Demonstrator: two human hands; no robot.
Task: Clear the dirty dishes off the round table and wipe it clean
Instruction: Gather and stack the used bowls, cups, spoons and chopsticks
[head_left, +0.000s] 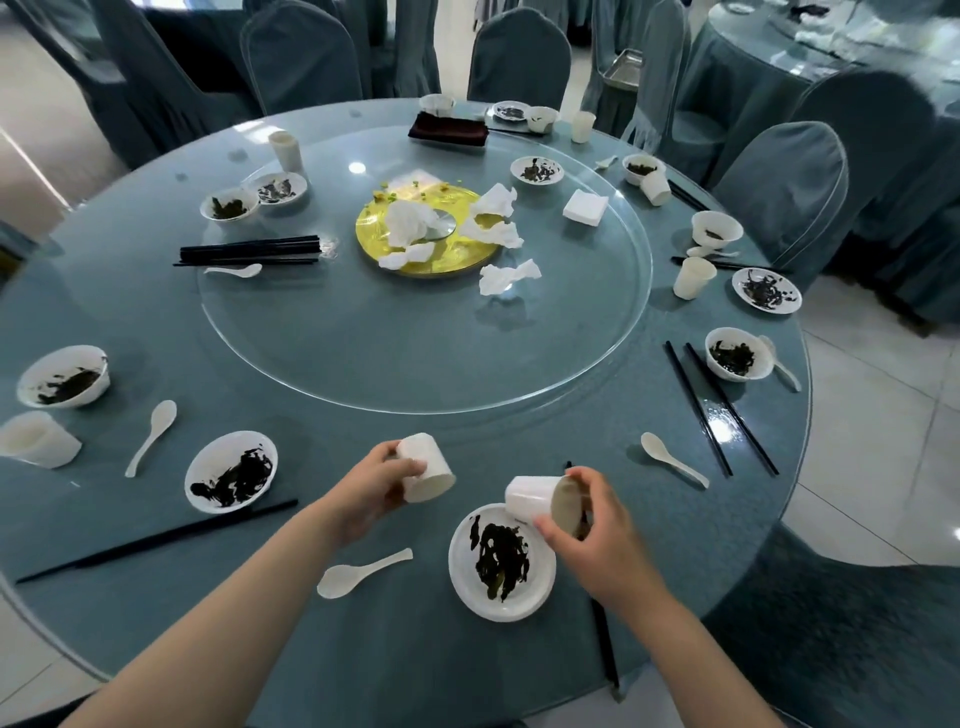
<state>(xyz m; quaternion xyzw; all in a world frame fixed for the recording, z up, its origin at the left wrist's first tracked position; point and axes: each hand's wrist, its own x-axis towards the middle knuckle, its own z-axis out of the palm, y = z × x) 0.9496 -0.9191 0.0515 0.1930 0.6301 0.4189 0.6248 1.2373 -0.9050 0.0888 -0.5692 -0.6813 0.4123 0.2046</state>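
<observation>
- Holding one white cup each, both hands work low over the near edge of the counter (363, 649): the left hand (371, 493) wraps a cup (427, 467) tipped mouth away to the right, and the right hand (592, 525) pinches a second cup (537, 501) lying on its side, mouth toward the palm.
- The two cups lie close, long axes roughly in line, so nesting them looks like the next move.
- Just beneath the right hand sits a smeared plate (501, 566); a spoon (361, 571) lies between the forearms.
- Left of the left hand, another dirty plate (231, 470), nearer that hand.
- Beyond both hands, the glass turntable (415, 364) carries crumpled napkins (506, 278).
</observation>
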